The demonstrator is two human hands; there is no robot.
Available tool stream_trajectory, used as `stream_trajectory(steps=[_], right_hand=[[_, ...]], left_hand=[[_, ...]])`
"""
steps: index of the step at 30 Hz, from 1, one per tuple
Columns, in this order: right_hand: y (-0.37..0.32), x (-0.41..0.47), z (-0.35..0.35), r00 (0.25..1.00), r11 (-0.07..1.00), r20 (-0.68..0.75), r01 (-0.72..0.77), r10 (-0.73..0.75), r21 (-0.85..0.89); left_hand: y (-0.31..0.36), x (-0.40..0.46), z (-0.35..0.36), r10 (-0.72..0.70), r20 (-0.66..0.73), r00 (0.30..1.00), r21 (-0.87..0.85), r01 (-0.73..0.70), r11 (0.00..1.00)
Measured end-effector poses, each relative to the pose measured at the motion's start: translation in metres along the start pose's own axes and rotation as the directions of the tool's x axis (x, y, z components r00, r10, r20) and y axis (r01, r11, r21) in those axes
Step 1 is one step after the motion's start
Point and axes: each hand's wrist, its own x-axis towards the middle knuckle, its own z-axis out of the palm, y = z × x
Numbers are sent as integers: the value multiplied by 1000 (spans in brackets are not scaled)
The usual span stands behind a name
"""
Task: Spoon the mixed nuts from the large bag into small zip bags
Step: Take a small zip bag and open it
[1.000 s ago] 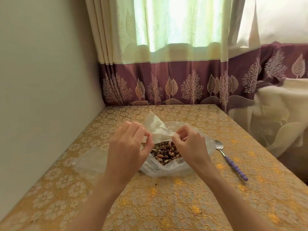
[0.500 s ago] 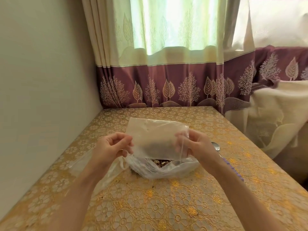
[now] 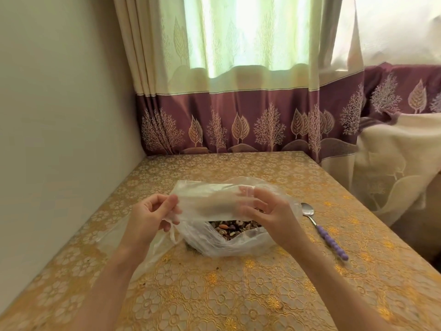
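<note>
While the large bag (image 3: 229, 244) of mixed nuts (image 3: 232, 228) sits open on the table (image 3: 238, 295), a small zip bag (image 3: 210, 201) is held stretched just above it in the head view: left hand (image 3: 152, 217) pinches the left edge between thumb and curled fingers, right hand (image 3: 269, 211) grips the right edge, fingertips blurred behind the plastic. Spoon (image 3: 322, 232) with a purple beaded handle lies on the table just right of the large bag, untouched; more clear plastic (image 3: 114, 237) lies flat under the left forearm.
</note>
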Motion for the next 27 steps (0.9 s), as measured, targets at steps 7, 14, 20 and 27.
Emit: stream_trajectory(steps=[7,14,20,27], right_hand=[[1,0,5,999,990,41,-23,29,-136],[5,-10,5,992,988,121,-21,40,-152],[4,-17,-3,986,987,164,12,15,-158],[9,-23,-11,989,990,146,24,-3,-141]], left_hand=[[4,2,5,241,-187,952,422,-144,895],[6,-3,36,274,649,710,654,-704,276],[-5,-1,54,342,668,661,550,-748,371],[-24,-12,67,464,564,683,492,-729,476]])
